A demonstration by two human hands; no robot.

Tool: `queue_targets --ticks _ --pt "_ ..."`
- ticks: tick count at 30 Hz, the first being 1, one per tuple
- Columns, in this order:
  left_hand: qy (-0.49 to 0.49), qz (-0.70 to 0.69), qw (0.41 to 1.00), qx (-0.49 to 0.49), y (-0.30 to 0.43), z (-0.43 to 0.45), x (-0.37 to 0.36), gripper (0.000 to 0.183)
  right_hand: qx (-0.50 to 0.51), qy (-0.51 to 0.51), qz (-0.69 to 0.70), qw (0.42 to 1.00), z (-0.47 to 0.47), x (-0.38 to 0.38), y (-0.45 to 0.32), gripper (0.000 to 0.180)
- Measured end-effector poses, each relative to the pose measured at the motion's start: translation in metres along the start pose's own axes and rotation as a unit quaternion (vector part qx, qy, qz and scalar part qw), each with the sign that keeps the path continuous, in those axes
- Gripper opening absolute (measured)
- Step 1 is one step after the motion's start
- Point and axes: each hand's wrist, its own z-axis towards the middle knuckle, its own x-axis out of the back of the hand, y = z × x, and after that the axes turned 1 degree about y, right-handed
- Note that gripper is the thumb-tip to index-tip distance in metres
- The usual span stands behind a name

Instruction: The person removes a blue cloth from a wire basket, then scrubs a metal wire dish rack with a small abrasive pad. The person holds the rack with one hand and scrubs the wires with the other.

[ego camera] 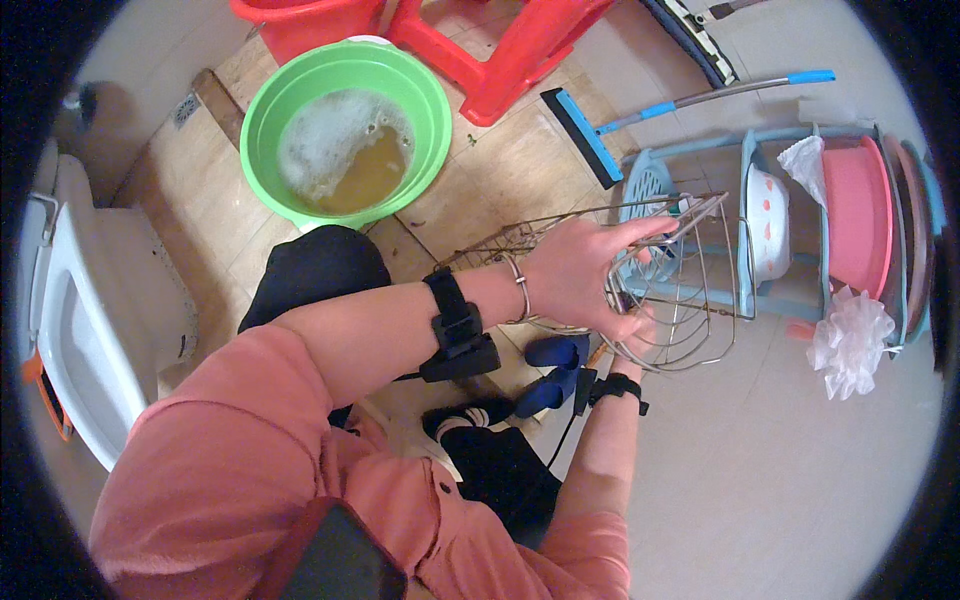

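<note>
A metal wire rack (pixel 697 281) with curved bars is held at a tilt in front of me. My left hand (pixel 574 274) grips it from above, one finger stretched along the upper bars and the thumb lower down. Below it, my right hand (pixel 639 337) has hold of the rack's lower curved wires; the bars and my left hand partly hide its fingers. A small dark thing (pixel 624 301) shows between the hands, too unclear to name. To the left on the floor stands a green plastic basin (pixel 259 142) of cloudy brownish water with white foam (pixel 322 135).
A red stool (pixel 487 82) and red tub (pixel 322 30) stand beyond the basin. A blue squeegee (pixel 581 139) leans right of them. Along the right wall, a blue shelf (pixel 746 225) holds basins, including a pink one (pixel 859 217). Blue slippers (pixel 551 375) lie below the rack.
</note>
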Motion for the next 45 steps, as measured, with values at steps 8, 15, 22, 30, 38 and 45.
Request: queue_targets --ticks 8,15,22,30,38,45 --pt "-0.010 -0.018 1.000 0.011 0.000 0.000 0.001 0.097 -0.141 -0.130 -0.175 0.966 -0.012 0.048 -0.047 0.045" --pt "-0.010 -0.030 0.999 0.007 -0.001 0.000 0.000 0.097 -0.099 -0.004 0.073 0.992 -0.004 0.036 -0.061 0.033" --pt "-0.022 -0.020 0.999 0.019 0.000 -0.002 -0.002 0.098 -0.166 -0.095 -0.104 0.976 0.004 0.037 -0.101 0.032" --pt "0.001 0.011 1.000 -0.012 -0.002 -0.002 -0.001 0.100 -0.172 -0.107 -0.002 0.979 -0.020 0.034 -0.020 0.036" --pt "0.010 -0.016 1.000 -0.011 -0.002 -0.005 -0.010 0.100 -0.161 0.013 0.043 0.986 -0.027 0.043 -0.046 0.043" --pt "0.004 -0.002 1.000 -0.006 0.000 -0.006 -0.008 0.099 -0.085 -0.061 0.020 0.994 0.008 0.016 -0.058 0.035"
